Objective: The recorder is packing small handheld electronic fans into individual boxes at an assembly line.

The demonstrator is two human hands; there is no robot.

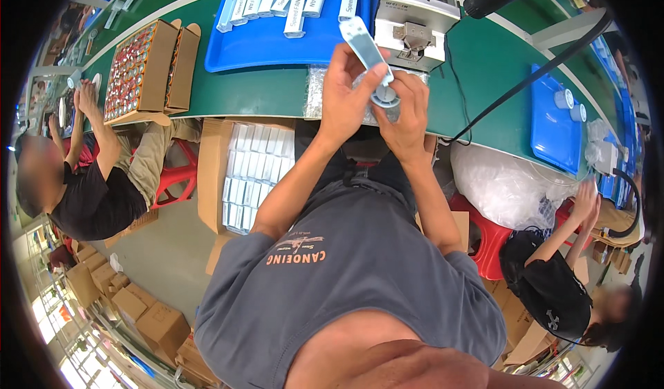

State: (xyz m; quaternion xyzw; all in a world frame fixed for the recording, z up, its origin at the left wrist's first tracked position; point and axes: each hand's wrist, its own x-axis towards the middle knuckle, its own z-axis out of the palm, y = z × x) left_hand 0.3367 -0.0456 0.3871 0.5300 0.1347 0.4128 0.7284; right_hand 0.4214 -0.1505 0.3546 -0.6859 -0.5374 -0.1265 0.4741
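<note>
Left hand: your left hand (pixel 339 91) is part-closed, thumb over the near face of the long, pale-blue plastic device (pixel 365 46) with a grey-blue panel; some finger contact is hidden.
Right hand: your right hand (pixel 405 124) curls loosely, thumb and fingers parted around the slotted, pale-blue round piece (pixel 385 96); cannot tell whether it joins the device.
Device: between both sets of fingers, free end pointing forward and left beyond them.
Beyond fingers: white, box-shaped machine (pixel 409 60) just ahead; blue plastic tray (pixel 259 53) with slim white boxes (pixel 294 16) ahead-left.
Below fingers: clear, crinkled plastic sheet (pixel 315 93) on the green tabletop (pixel 242 95).
Slip risk: a slack right-hand hold could let the round piece drop, probably.
Knock risk: swinging the free end rightward could strike the machine.
</note>
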